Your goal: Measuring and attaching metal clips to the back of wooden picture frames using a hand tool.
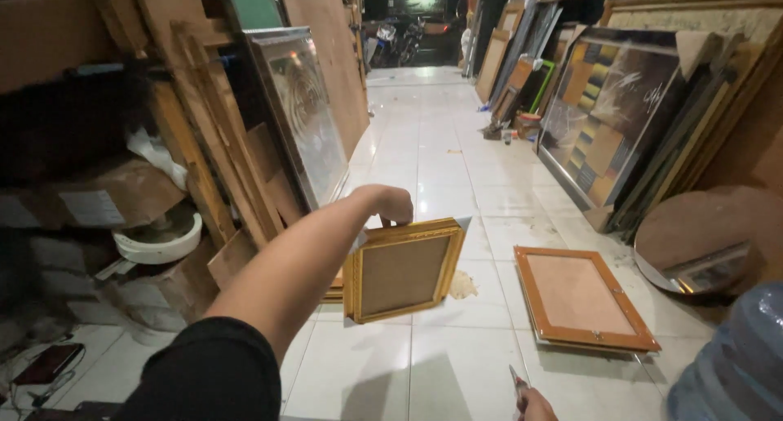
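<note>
Fingers of the left hand (390, 202) curl over the top edge of a gold frame (404, 268), the grip closed on that rim so the frame hangs upright, slightly tilted, its brown backing board facing the camera. Held from the top like this, it dangles just above the floor (440, 160), or perhaps rests a lower corner on it; which one cannot be told. A pale triangular piece sticks out at its top right corner.

The right hand (534, 405) shows only at the bottom edge of the view, below and right of the gold frame, closed around a thin pointed tool (517, 382) whose kind is too small to make out.

Right of the gold frame, an orange frame (583, 297) lies flat on the tiles, back side up, apart from the hands. A scrap of pale paper (462, 285) lies on the floor just behind the gold frame. Farther right, a round mirror (701, 241) leans against stacked pictures, and a blue water jug (734, 364) sits in the near right corner. Left of the gold frame, a large silver-framed tiger picture (302, 115) and wooden boards lean against the wall, stood on edge.
</note>
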